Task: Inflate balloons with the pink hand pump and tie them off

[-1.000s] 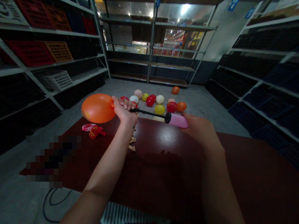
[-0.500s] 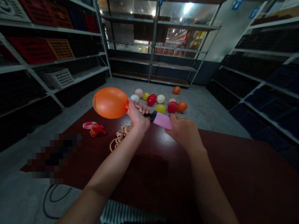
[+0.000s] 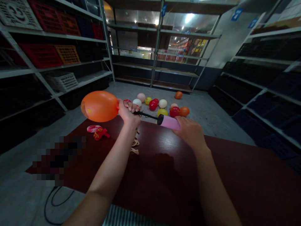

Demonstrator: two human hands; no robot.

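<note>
An inflated orange balloon [image 3: 100,106] points left, its neck pinched in my left hand [image 3: 128,112]. The same hand is closed round the near end of a balloon pump, where the nozzle is hidden by my fingers. My right hand [image 3: 190,131] is wrapped round the pump's pink barrel [image 3: 169,122]. Between both hands the thin black rod [image 3: 149,116] of the pump shows, drawn out. Below my left wrist, tan uninflated balloons [image 3: 134,147] lie partly hidden on the table. Red uninflated balloons [image 3: 100,134] lie farther left.
The dark brown table [image 3: 188,175] stretches in front of me. Past its far edge, several inflated balloons [image 3: 162,104] lie on the grey floor. Metal shelves [image 3: 152,66] stand at the back, with crates [image 3: 42,56] on the left racks. A cable [image 3: 48,204] hangs at the lower left.
My hands have moved apart, so more of the black rod shows. My left hand and the orange balloon have shifted left; my right hand has moved slightly right. The view has tilted a little.
</note>
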